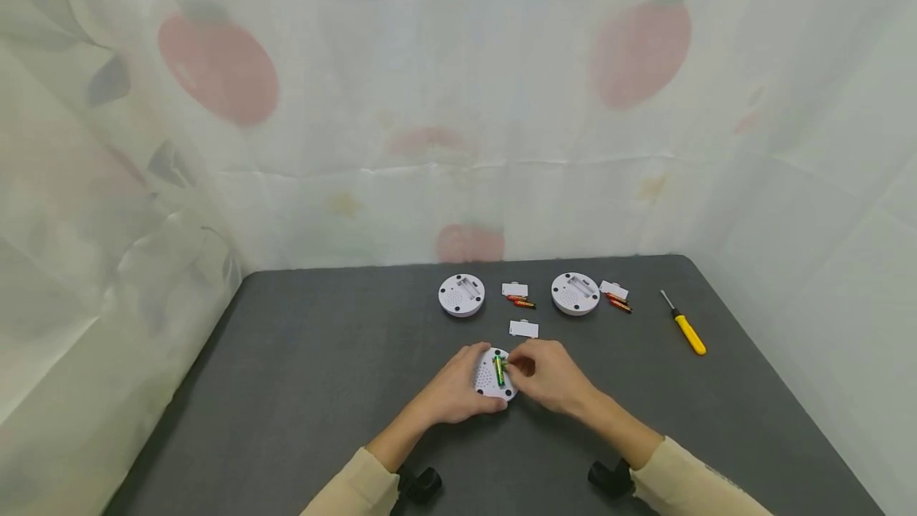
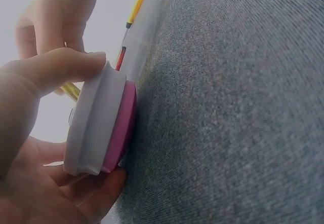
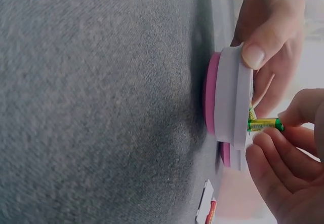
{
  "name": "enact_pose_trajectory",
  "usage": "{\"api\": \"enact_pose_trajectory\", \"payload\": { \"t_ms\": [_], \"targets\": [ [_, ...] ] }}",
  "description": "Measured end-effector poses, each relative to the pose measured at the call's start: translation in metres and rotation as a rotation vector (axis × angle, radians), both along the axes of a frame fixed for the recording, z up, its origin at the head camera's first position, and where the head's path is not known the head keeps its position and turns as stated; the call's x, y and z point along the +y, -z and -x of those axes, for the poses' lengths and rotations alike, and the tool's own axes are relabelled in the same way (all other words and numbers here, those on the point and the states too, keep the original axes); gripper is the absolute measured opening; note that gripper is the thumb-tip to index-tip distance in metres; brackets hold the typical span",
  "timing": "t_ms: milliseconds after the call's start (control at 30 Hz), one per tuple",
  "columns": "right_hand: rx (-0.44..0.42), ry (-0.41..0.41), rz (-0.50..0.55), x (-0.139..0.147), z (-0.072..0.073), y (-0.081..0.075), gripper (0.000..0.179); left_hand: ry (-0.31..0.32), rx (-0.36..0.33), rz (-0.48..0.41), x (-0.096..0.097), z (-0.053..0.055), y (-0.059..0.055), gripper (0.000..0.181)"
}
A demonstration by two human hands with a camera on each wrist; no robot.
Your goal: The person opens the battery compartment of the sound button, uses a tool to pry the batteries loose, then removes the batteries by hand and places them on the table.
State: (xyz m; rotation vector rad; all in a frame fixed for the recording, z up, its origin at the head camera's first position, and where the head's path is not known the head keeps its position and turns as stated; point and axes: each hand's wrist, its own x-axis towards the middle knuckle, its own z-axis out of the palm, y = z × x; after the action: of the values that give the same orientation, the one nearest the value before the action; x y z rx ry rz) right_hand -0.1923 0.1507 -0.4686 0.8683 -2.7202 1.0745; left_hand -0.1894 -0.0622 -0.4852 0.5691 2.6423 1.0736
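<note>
A round white device [image 1: 488, 381] with a pink underside lies back side up in my left hand [image 1: 457, 388], which grips it by the edge with the thumb on the near rim. In its back a green battery [image 1: 499, 371] sits in the battery compartment. My right hand [image 1: 550, 374] pinches a second green battery [image 3: 266, 124] by its end between thumb and fingers. That battery stands out from the back of the device, its other end at the compartment. In the left wrist view the pink base [image 2: 123, 125] shows close over the dark cloth.
Two similar white devices [image 1: 462, 295] [image 1: 575, 294] stand farther back, compartments uncovered. Near them lie white battery covers [image 1: 515, 290] [image 1: 524, 329] [image 1: 614, 290] and red-and-black batteries [image 1: 524, 303] [image 1: 619, 305]. A yellow-handled screwdriver [image 1: 689, 333] lies at the right on the dark table [image 1: 322, 341].
</note>
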Motion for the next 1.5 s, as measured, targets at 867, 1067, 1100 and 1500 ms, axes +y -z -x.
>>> {"api": "enact_pose_trajectory", "payload": {
  "t_ms": [867, 1067, 1100, 1500],
  "targets": [
    [-0.163, 0.179, 0.180, 0.030, 0.019, 0.009, 0.012, -0.006, 0.033, 0.010, -0.001, -0.001, 0.002, 0.091],
    [-0.157, 0.210, 0.177, 0.037, 0.033, 0.015, 0.011, -0.011, 0.027, 0.005, -0.001, 0.000, 0.002, 0.092],
    [-0.161, 0.217, 0.174, 0.039, 0.035, 0.016, 0.011, -0.011, 0.028, 0.003, -0.001, 0.000, 0.002, 0.092],
    [-0.161, 0.226, 0.063, 0.047, 0.053, 0.028, 0.009, -0.015, 0.020, 0.000, 0.000, -0.001, 0.000, 0.092]
  ]
}}
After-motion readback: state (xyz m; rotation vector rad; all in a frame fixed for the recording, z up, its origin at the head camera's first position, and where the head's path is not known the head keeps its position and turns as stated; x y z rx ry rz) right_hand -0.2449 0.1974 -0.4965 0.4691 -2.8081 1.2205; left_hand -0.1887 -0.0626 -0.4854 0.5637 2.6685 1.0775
